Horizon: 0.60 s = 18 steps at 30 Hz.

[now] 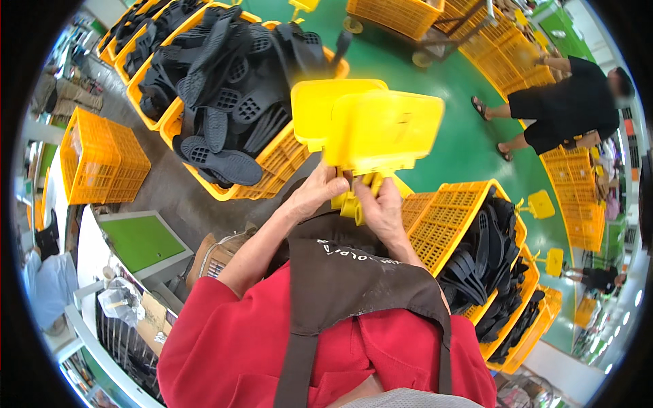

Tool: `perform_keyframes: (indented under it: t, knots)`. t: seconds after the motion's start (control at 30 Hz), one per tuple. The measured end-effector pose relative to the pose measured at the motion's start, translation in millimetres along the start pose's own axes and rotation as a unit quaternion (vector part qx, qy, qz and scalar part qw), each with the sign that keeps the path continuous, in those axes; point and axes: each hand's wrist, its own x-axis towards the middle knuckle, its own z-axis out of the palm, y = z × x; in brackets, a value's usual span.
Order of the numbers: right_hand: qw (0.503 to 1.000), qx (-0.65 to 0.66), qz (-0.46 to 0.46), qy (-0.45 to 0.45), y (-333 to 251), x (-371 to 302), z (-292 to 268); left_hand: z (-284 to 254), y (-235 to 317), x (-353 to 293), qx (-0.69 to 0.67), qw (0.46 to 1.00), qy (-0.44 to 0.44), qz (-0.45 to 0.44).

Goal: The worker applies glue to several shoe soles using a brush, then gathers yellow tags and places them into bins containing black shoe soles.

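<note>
Several yellow plastic sign holders (391, 129) are bunched together in front of my chest, their flat rectangular boards fanned upward and partly blurred. My left hand (318, 193) is closed round the lower left side of the bunch. On the other side, my right hand (382, 209) has its fingers closed round the clip ends (354, 204) at the bottom. Beyond my left hand stands a yellow crate (282, 166) heaped with black shoe soles (224, 102). Similar sign holders (541, 204) are fixed to the crates at the right.
More yellow crates (442, 228) of black soles stand in a row to my right. A yellow crate (105, 156) and a green-topped table (144, 241) are at the left. Another person (558, 102) in black is on the green floor (462, 136) at the far right, near crates.
</note>
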Motion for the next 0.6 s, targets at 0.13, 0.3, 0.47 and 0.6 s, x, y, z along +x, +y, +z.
perform_keyframes:
  t: [0.13,0.3,0.47,0.6]
  knots:
    - [0.972,0.119,0.074,0.189,-4,-29,-68,25,-19,16,-0.044,0.998,-0.012,-0.047]
    - [0.956,0.113,0.073,0.262,2,-66,-134,58,-44,36,-0.017,0.996,-0.056,-0.074]
    - [0.961,-0.094,0.086,0.245,0,-79,-144,67,-105,71,0.126,0.96,0.02,-0.248]
    - [0.956,-0.216,0.122,0.153,15,-71,-143,103,-134,80,0.085,0.975,-0.078,-0.191]
